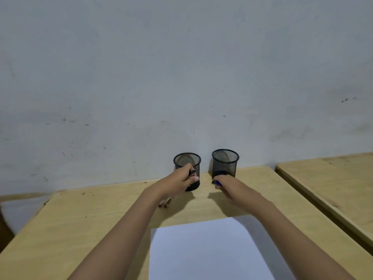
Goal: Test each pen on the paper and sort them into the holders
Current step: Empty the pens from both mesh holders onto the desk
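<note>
Left hand (184, 177): clenching a dark pen (191, 172) before the left holder (187, 161).
Right hand (227, 185): gripping a blue pen (217, 182) beside the right holder (225, 161).
Paper (210, 251): lying blank, awaiting tests.

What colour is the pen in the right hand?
Blue, from the tip showing beyond the right hand: the pen. Head view.
</note>
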`<state>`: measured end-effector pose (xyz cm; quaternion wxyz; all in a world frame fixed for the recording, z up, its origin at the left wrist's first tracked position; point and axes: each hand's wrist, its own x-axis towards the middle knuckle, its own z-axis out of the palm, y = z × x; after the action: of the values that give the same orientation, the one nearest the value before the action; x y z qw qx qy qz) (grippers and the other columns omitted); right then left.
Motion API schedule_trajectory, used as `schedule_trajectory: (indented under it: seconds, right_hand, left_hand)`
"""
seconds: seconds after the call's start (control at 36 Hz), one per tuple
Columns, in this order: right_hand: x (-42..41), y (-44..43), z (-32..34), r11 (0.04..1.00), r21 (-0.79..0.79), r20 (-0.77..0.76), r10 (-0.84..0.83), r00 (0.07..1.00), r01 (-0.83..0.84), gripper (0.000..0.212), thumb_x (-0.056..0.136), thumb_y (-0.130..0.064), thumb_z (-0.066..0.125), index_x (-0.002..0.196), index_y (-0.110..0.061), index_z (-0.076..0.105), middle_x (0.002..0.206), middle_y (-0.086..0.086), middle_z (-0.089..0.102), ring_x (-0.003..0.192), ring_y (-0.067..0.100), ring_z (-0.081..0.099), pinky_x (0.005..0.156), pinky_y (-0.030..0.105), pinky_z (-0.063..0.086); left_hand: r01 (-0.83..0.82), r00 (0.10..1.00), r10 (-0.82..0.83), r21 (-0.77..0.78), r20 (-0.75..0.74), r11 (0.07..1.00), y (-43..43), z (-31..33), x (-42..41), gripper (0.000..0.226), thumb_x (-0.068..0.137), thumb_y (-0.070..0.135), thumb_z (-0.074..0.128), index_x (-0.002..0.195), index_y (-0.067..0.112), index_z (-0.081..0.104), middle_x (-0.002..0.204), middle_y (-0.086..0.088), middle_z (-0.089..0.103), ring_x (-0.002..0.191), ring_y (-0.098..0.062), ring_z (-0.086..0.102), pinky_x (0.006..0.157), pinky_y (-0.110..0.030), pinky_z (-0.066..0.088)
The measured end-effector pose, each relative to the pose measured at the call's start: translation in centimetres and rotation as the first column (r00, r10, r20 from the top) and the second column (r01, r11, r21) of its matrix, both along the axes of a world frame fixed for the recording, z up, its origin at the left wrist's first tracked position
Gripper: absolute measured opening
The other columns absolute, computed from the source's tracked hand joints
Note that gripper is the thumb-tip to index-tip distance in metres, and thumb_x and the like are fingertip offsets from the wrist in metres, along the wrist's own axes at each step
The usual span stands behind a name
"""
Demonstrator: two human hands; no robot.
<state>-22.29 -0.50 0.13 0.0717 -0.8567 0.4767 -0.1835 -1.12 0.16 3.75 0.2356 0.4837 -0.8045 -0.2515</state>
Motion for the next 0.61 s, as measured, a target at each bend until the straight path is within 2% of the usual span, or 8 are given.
schedule_trajectory:
  seconds: [0.08, 0.17, 0.25, 0.33, 0.47, 0.61]
  right_hand:
    - [-0.4, -0.8, -1.3, 1.000, 0.025, -0.031, 0.002, 1.000, -0.001, 0.022, 0.096, -0.016, 0.036, 0.111, -0.014, 0.052, 0.103, 0.009, 0.056, 0.092, 0.025, 0.052, 0.085, 0.041, 0.044]
    - [-0.5, -1.3, -2.0, 0.999, 0.027, -0.037, 0.026, 0.999, -0.025, 0.021, 0.095, -0.016, 0.042, 0.114, -0.014, 0.052, 0.103, 0.007, 0.055, 0.093, 0.022, 0.049, 0.083, 0.035, 0.041]
    - [-0.4, -1.9, -2.5, 0.999, 0.016, -0.026, 0.040, 0.999, -0.039, 0.019, 0.095, -0.021, 0.046, 0.110, -0.014, 0.054, 0.103, 0.005, 0.057, 0.095, 0.021, 0.049, 0.083, 0.034, 0.041]
    - [-0.3, -2.3, -3.0, 0.998, 0.006, -0.031, 0.070, 0.997, -0.070, 0.019, 0.094, -0.022, 0.047, 0.108, -0.011, 0.054, 0.103, 0.005, 0.055, 0.096, 0.021, 0.049, 0.084, 0.032, 0.041]
    - [-0.2, -2.5, -3.7, 0.995, 0.008, -0.016, 0.096, 0.995, -0.096, 0.027, 0.091, -0.031, 0.053, 0.111, -0.013, 0.054, 0.105, 0.002, 0.052, 0.099, 0.017, 0.047, 0.088, 0.030, 0.041]
    - [-0.4, -2.1, -3.7, 0.995, 0.048, 0.020, 0.081, 0.997, -0.081, 0.036, 0.089, -0.035, 0.056, 0.118, -0.015, 0.053, 0.111, 0.000, 0.052, 0.103, 0.013, 0.047, 0.091, 0.028, 0.042]
  left_hand:
    - [0.004, 1.000, -0.004, 0.024, 0.006, 1.000, -1.2, -1.9, 0.0, 0.009, 0.095, 0.022, 0.051, 0.092, 0.017, 0.044, 0.078, 0.012, 0.048, 0.070, -0.003, 0.042, 0.060, -0.013, 0.034]
    - [0.031, 0.999, -0.032, 0.060, 0.016, 0.998, -2.1, -3.4, -0.3, 0.008, 0.091, 0.023, 0.058, 0.093, 0.018, 0.052, 0.082, 0.010, 0.055, 0.068, 0.003, 0.045, 0.063, -0.013, 0.037]
    - [0.032, 0.997, -0.037, 0.075, 0.067, 0.997, -3.0, -4.6, -0.4, 0.014, 0.086, 0.024, 0.064, 0.096, 0.017, 0.056, 0.094, 0.001, 0.061, 0.080, -0.006, 0.053, 0.070, -0.021, 0.040]
    - [0.024, 0.992, -0.032, 0.063, 0.120, 0.998, -3.7, -5.6, -0.5, 0.018, 0.084, 0.023, 0.067, 0.099, 0.015, 0.058, 0.099, -0.003, 0.062, 0.088, -0.014, 0.055, 0.072, -0.023, 0.040]
    - [0.055, 0.984, -0.049, -0.031, 0.172, 0.998, -3.8, -6.5, -0.7, 0.021, 0.085, 0.019, 0.065, 0.104, 0.010, 0.060, 0.107, -0.005, 0.058, 0.093, -0.010, 0.048, 0.076, -0.018, 0.035]
    - [0.071, 0.984, -0.065, -0.032, 0.165, 0.997, -3.3, -6.7, -0.3, 0.032, 0.085, 0.023, 0.066, 0.113, 0.011, 0.057, 0.110, -0.004, 0.052, 0.100, -0.015, 0.050, 0.088, -0.024, 0.040]
